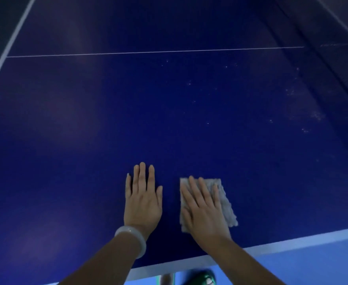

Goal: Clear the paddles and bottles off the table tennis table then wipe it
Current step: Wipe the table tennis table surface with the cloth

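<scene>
So the right hand (pixel 205 210) is flat on a folded grey cloth (pixel 220 198), fingers straight and slightly spread, palm pressing it down onto the table (pixel 127 110) rather than grabbing it. The cloth sits close to the near edge, a bit right of centre, and its long side runs away from the person, tilted a little to the left. The left hand (pixel 143 200) is just beside it to the left, also flat on the blue surface with fingers straight and together, holding nothing, looks like it's just bracing. There's a pale bangle (pixel 133 239) on that wrist. Both hands are near each other but not touching, with a strip of bare table between them. No paddles or bottles anywhere I can see on this half, so I'd guess the clearing part is done and this is the wiping stage. The bit that matters for the next move: there's a scatter of pale specks (pixel 189 84) and smudges further out and off to the right of the cloth, running up toward the net (pixel 333 58) on the far right. So the dirty patch lies ahead-right of the right hand, which is the nearer hand and already has the cloth under it. My guess is a push forward and to the right is what's needed, though it's a long reach across. Down below the table edge there's something green (pixel 201 278), too blurry to tell what it is.
</scene>
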The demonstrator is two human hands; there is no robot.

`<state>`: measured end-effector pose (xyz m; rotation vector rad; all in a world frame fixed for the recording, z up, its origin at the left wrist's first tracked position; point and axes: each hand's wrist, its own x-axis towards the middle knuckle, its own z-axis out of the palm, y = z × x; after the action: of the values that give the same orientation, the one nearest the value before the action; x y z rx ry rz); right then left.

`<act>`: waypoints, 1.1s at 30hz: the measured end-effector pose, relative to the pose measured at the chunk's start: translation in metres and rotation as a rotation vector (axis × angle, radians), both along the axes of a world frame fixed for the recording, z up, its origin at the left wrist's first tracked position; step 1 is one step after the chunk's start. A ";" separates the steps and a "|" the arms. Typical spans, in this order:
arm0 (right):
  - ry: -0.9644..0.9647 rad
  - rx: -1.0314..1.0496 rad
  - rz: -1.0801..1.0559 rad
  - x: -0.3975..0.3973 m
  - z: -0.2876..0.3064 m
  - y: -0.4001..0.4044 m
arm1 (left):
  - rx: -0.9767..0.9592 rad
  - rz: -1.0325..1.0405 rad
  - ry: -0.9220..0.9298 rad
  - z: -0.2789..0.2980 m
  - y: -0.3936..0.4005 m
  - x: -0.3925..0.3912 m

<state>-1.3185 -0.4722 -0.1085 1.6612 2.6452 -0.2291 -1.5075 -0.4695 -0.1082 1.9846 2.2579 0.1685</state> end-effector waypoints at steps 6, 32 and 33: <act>-0.018 -0.019 -0.832 0.113 -0.008 -0.002 | -0.039 0.022 0.031 -0.002 0.001 0.002; 0.029 -0.038 -0.574 0.162 -0.002 -0.016 | 0.007 -0.364 -0.179 0.024 0.039 0.152; 0.030 -0.039 -0.530 0.169 -0.001 -0.015 | 0.004 -0.352 -0.180 0.026 0.047 0.172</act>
<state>-1.1496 -0.4877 -0.1096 2.3238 2.1420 -0.3039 -1.3357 -0.4229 -0.0824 2.2281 1.7711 0.2988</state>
